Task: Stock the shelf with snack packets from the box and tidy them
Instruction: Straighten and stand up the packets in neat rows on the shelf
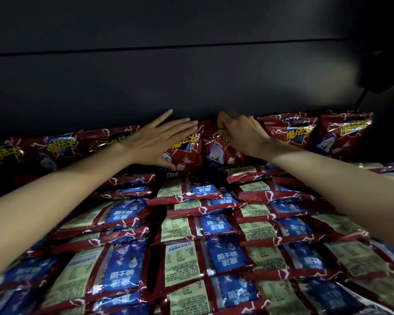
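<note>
A glossy red foil snack packet (221, 151) stands upright at frame centre, long axis vertical, front facing out; the right hand (241, 133) pinches its top edge. The left hand (155, 142) (fingers straight, spread) presses the neighbouring packet (187, 153).

Dark shelf (191, 83), flat rows of red snack packets (187, 264), upright packets (289, 130) along back

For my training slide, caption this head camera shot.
Left hand flat against an upright red snack packet, right hand pinching the neighbouring packet at the shelf's back.
</note>
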Demonstrator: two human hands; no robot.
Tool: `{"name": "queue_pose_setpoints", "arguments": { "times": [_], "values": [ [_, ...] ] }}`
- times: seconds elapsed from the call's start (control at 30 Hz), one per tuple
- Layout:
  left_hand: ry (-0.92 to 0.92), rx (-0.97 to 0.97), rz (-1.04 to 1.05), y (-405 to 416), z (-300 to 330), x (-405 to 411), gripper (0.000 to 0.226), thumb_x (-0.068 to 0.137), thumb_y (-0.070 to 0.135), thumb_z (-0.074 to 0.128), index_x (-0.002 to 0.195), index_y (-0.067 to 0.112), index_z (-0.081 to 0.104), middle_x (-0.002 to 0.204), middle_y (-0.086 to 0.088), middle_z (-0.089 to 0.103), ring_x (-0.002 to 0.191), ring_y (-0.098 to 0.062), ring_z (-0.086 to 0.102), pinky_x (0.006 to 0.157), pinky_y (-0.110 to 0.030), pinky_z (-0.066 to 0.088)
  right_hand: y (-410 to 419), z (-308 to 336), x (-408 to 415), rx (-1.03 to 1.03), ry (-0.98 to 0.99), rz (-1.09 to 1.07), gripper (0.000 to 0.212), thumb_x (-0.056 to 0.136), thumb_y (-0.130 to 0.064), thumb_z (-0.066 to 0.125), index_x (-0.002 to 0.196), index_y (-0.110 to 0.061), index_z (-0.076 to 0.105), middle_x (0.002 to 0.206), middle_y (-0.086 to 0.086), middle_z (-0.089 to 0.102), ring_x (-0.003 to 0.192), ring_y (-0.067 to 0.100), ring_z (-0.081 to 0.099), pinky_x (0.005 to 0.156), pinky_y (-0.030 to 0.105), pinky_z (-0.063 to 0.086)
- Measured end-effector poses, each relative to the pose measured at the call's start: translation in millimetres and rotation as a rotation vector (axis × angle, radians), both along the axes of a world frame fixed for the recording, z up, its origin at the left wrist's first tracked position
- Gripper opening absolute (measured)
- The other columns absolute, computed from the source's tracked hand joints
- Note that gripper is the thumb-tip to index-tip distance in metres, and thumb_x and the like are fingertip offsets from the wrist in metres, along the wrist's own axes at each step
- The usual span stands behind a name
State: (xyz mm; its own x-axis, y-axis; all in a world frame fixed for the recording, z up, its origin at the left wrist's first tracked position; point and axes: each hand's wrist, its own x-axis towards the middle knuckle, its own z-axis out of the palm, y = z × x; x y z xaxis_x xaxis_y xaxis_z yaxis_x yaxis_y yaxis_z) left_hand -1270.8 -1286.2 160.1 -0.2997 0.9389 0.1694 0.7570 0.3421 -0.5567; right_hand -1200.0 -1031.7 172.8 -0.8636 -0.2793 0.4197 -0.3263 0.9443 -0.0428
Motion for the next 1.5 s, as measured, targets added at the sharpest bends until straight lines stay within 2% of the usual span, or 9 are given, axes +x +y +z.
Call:
{"name": "queue_pose_setpoints", "arguments": {
  "times": [0.13,0.27,0.73,0.93,1.07,1.2,1.3,1.4,1.5],
  "values": [
    [0.010,0.075,-0.045,8,0,9,0.078,0.091,0.062,0.028,0.151,0.019,0.004,0.158,-0.003,0.005,0.145,-0.017,0.004,0.117,-0.045,-0.001,-2,0,-1,-0.092,-0.031,-0.014,0.021,0.089,-0.017,0.058,0.107,-0.012,0.049,0.109,0.008,0.054,0.081,0.031,0.061,0.071,0.042,0.051],
    [0.085,-0.043,-0.123,25,-3,10,0.064,0.095,0.050,0.024,0.150,0.018,0.017,0.156,0.000,0.015,0.144,-0.018,0.007,0.117,-0.045,0.001,-3,1,-4,-0.058,-0.042,-0.052,0.025,0.089,-0.019,0.060,0.112,-0.011,0.053,0.114,0.008,0.055,0.090,0.032,0.061,0.074,0.041,0.050],
    [0.057,-0.067,-0.107,28,-8,-8,0.064,0.095,0.049,0.028,0.150,0.024,0.010,0.157,0.004,0.008,0.144,-0.013,0.000,0.116,-0.047,-0.003,9,18,0,0.005,-0.140,0.080,0.036,0.084,-0.012,0.068,0.117,-0.005,0.054,0.118,0.013,0.050,0.078,0.018,0.054,0.077,0.035,0.048],
    [-0.076,-0.033,-0.093,32,2,12,0.060,0.095,0.042,0.042,0.148,0.027,0.020,0.156,0.007,0.011,0.144,-0.012,0.002,0.116,-0.041,-0.008,26,47,29,0.047,-0.147,0.112,0.035,0.088,-0.015,0.062,0.122,-0.016,0.056,0.125,0.007,0.050,0.087,0.014,0.055,0.087,0.039,0.050],
    [-0.152,0.016,-0.117,25,19,34,0.049,0.097,0.038,0.034,0.144,0.027,0.033,0.153,0.005,0.025,0.142,-0.011,0.014,0.117,-0.036,0.002,38,62,49,0.124,-0.221,0.100,0.025,0.093,-0.026,0.056,0.117,-0.020,0.060,0.121,0.002,0.059,0.104,0.020,0.059,0.092,0.041,0.047],
    [-0.170,0.221,-0.027,4,40,69,0.039,0.096,0.035,0.038,0.127,0.021,0.057,0.117,0.002,0.065,0.111,-0.018,0.058,0.098,-0.035,0.042,31,70,66,0.134,-0.245,0.137,0.020,0.096,-0.031,0.050,0.112,-0.027,0.061,0.105,-0.006,0.067,0.089,0.013,0.061,0.080,0.029,0.046],
    [-0.209,0.373,0.269,-29,58,111,0.033,0.095,0.040,0.043,0.118,0.030,0.063,0.080,0.013,0.068,0.074,-0.016,0.065,0.066,-0.023,0.044,5,76,74,0.233,-0.235,0.196,0.022,0.097,-0.039,0.044,0.112,-0.032,0.059,0.100,-0.002,0.066,0.087,0.020,0.061,0.075,0.028,0.043],
    [-0.229,0.413,0.569,-79,64,149,0.030,0.094,0.048,0.044,0.119,0.041,0.057,0.086,0.017,0.068,0.077,-0.011,0.066,0.064,-0.026,0.050,-36,79,81,0.297,-0.164,0.323,0.019,0.096,-0.038,0.044,0.107,-0.033,0.058,0.100,0.000,0.064,0.089,0.023,0.060,0.076,0.032,0.048],
    [-0.223,0.478,0.634,-130,59,177,0.028,0.090,0.046,0.050,0.115,0.038,0.061,0.095,0.015,0.067,0.088,-0.013,0.064,0.071,-0.034,0.054,-80,74,80,0.278,-0.088,0.495,0.019,0.095,-0.037,0.045,0.108,-0.032,0.058,0.109,-0.008,0.062,0.098,0.020,0.059,0.076,0.030,0.046]
  ]
}}
